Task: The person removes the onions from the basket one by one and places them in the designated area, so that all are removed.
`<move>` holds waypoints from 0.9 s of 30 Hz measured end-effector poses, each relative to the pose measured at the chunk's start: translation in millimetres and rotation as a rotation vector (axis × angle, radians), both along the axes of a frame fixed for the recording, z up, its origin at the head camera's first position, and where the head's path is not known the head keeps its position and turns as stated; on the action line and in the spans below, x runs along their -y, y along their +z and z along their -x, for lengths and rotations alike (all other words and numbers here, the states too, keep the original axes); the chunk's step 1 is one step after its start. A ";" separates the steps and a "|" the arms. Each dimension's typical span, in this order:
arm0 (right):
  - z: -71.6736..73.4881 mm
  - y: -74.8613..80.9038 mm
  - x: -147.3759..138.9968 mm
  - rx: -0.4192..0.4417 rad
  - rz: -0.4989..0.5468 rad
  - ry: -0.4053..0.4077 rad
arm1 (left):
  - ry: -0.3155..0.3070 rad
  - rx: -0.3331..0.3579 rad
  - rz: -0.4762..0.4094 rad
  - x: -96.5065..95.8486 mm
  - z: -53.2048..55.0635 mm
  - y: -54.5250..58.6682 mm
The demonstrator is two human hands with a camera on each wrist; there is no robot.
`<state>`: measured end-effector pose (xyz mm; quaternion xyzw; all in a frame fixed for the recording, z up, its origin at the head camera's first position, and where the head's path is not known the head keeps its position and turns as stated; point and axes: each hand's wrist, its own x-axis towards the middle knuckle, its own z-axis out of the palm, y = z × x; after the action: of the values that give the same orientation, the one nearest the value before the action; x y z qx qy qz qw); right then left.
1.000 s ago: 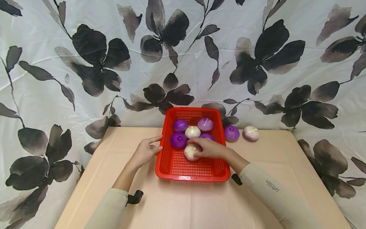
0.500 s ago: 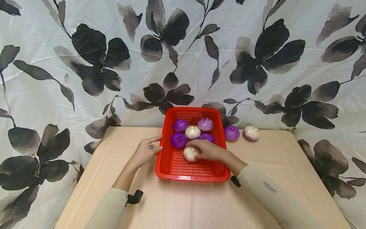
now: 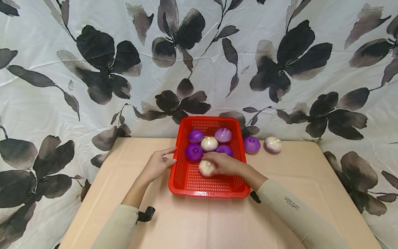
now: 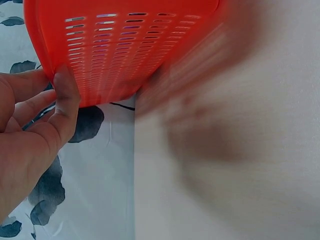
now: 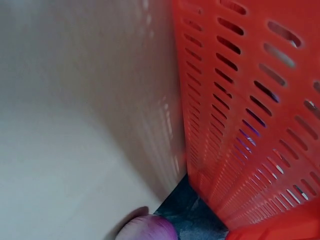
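Observation:
A red perforated plastic basket (image 3: 179, 180) stands on the table with several purple and whitish onions inside. My left hand (image 3: 158, 166) holds its left rim, thumb and fingertips at the edge; the left wrist view shows the thumb (image 4: 66, 97) against the outer wall. Inside the basket, my right hand (image 3: 224, 163) grips a whitish onion (image 3: 206, 168) near the middle, its fingers over the onion's upper right side. Just behind sit a white onion (image 3: 209, 143) and purple onions, one (image 3: 224, 150) partly covered by that hand. The right wrist view does not show the right hand.
Outside the basket, to its right, lie a purple onion (image 3: 252, 144) and a whitish-purple onion (image 3: 273, 145) by the table's back edge. A floral cloth (image 3: 236, 79) hangs behind the table (image 3: 199, 224).
My right hand has shifted slightly left and toward me with the whitish onion, uncovering more of the purple onion behind it. My left hand and the basket stay nearly still.

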<state>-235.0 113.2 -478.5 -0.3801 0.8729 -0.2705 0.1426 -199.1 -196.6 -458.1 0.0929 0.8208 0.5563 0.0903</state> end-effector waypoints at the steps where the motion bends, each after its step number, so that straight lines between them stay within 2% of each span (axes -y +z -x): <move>1: -0.4 0.1 0.1 0.012 0.006 -0.003 | -0.001 0.000 0.001 -0.1 0.3 -0.3; 7: -2.2 0.4 1.0 0.049 0.025 -0.014 | -0.003 -0.008 0.015 -0.4 1.1 -1.0; 18: -1.3 0.0 0.7 0.030 0.049 -0.016 | -0.001 -0.012 0.010 -0.2 -0.1 -0.6; 27: -6.2 10.8 -2.5 0.045 0.116 -0.055 | 0.001 -0.019 0.017 -0.4 0.3 -2.2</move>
<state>-228.8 115.7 -467.7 -0.3573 0.8624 -0.3332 0.1325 -199.4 -196.2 -460.3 0.0971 0.8265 0.5483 0.0829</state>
